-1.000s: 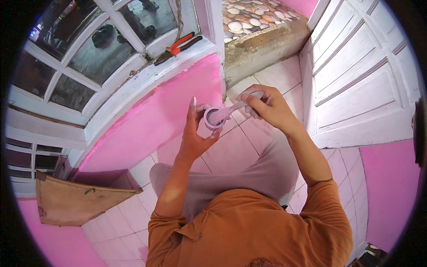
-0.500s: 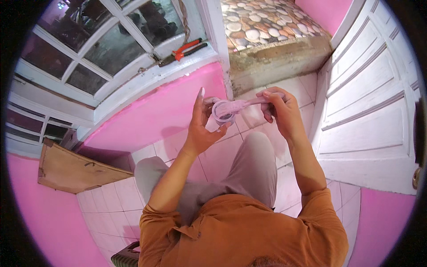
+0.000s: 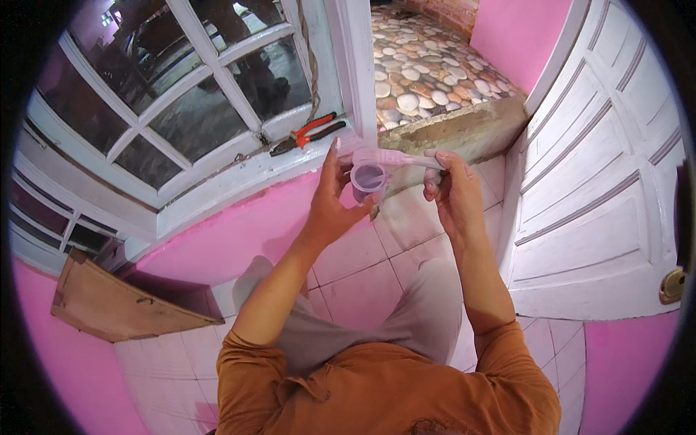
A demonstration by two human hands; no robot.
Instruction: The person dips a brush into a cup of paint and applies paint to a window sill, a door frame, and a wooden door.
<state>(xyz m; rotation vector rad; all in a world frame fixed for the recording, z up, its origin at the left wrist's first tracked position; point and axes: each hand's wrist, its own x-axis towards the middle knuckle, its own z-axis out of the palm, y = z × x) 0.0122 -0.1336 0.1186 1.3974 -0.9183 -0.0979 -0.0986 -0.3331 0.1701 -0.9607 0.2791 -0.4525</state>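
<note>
While left hand (image 3: 330,206) holds cup (image 3: 369,181), pliers (image 3: 297,138) lie on windowsill (image 3: 217,183).

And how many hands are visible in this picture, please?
2: the left hand, holding a small cup, and the right hand, holding a brush by its handle.

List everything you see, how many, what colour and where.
Cup: one, pale purple, in left hand
Brush: one, pale pink, in right hand
Pliers: one pair, red and black handles, on window sill
Windows: at least two, white, left
Cord: one, brownish, beside window
Door: one, white, right
Handle plate: one, golden, door edge
Board: one, brown, lower left
Pebbled floor: one area, multicoloured, top
Tiles: many, pale pink, middle and bottom
Walls: several, pink, around the edges
Trousers: one pair, greyish, below hands
Shirt: one, rust, bottom
Hands: two, bare, centre
</note>
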